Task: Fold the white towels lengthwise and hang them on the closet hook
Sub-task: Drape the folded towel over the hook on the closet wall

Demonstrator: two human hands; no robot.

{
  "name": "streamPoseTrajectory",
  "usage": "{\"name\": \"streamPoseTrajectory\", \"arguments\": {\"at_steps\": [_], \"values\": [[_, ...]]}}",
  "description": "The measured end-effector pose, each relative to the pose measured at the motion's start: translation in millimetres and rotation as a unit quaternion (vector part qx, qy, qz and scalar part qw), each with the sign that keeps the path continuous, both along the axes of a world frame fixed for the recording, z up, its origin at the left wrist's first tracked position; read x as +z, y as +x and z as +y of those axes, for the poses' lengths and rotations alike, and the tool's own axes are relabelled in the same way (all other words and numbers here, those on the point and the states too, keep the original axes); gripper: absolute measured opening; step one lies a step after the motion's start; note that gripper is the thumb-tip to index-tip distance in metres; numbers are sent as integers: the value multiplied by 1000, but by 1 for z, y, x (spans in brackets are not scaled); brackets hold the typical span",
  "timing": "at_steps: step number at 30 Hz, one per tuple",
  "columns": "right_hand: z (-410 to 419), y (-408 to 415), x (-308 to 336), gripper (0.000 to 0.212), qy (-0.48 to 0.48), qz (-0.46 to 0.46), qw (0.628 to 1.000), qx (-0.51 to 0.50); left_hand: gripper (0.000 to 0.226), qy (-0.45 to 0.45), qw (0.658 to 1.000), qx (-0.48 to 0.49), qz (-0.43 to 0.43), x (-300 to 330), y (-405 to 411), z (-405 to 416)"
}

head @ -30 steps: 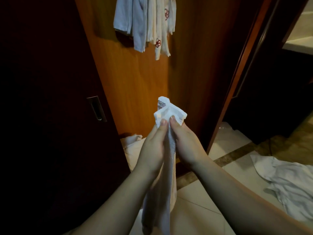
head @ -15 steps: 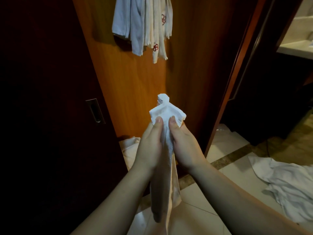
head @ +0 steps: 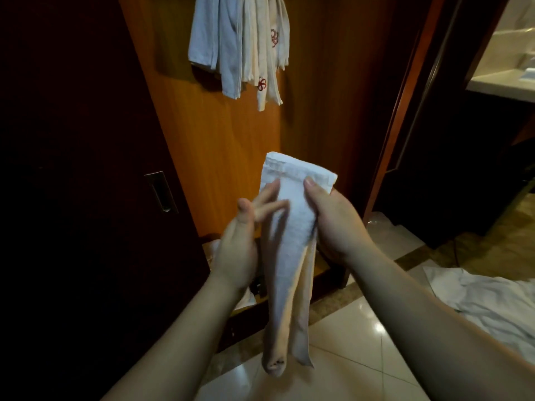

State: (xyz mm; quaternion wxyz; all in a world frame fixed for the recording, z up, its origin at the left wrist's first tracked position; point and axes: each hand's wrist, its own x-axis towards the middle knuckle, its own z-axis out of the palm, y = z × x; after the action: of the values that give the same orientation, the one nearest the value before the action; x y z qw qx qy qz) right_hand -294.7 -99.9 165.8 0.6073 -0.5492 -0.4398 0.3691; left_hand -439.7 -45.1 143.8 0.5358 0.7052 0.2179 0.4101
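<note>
While the closet panel (head: pixel 220 157) fills the background with hung towels (head: pixel 240 44) at its top, the hook itself out of view, a white towel (head: pixel 289 241) hangs folded into a narrow strip between both hands. Right hand (head: pixel 333 224) pinches its upper edge, thumb on front. Left hand (head: pixel 240 244) is open, blurred fingers brushing the cloth, gripping nothing. Step judged: fold finishing; next, lift to the hook. More linen (head: pixel 492 302) lies on the floor, right; the hung towels crowd the spot.
</note>
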Motion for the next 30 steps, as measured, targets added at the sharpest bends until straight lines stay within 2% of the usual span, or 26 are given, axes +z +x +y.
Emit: {"name": "streamPoseTrajectory", "arguments": {"at_steps": [2,3,6,7,10,14,18,21,22,24,26,28,30], "values": [[6,13,7,41,13,30,999,29,70,24,992,126,-22,1,-7,14],[9,18,11,39,17,48,997,52,66,13,989,145,-18,3,-10,23],[16,26,26,31,31,67,989,132,80,-104,994,7,19,21,-11,45],[18,28,31,31,37,63,985,154,76,-116,992,-34,42,28,-12,48],[21,33,45,30,50,69,980,181,45,-107,992,-48,41,42,-11,53],[25,36,57,39,75,108,972,196,43,-159,979,-123,-10,41,-6,45],[32,46,59,51,66,162,967,184,28,-196,974,-106,-37,42,6,35],[40,56,35,72,-2,231,954,193,41,-252,958,-101,-96,63,10,41],[43,56,18,72,-38,234,955,180,47,-265,952,-104,-108,73,10,44],[47,54,-20,56,-109,196,960,166,55,-269,954,-91,-95,92,11,49],[47,47,-51,43,-151,157,961,170,45,-258,961,-74,-70,108,12,56],[49,41,-69,51,-141,172,961,163,34,-254,964,-40,-62,122,14,61],[52,38,-80,60,-129,232,951,156,32,-256,965,5,-58,134,14,68]]}}
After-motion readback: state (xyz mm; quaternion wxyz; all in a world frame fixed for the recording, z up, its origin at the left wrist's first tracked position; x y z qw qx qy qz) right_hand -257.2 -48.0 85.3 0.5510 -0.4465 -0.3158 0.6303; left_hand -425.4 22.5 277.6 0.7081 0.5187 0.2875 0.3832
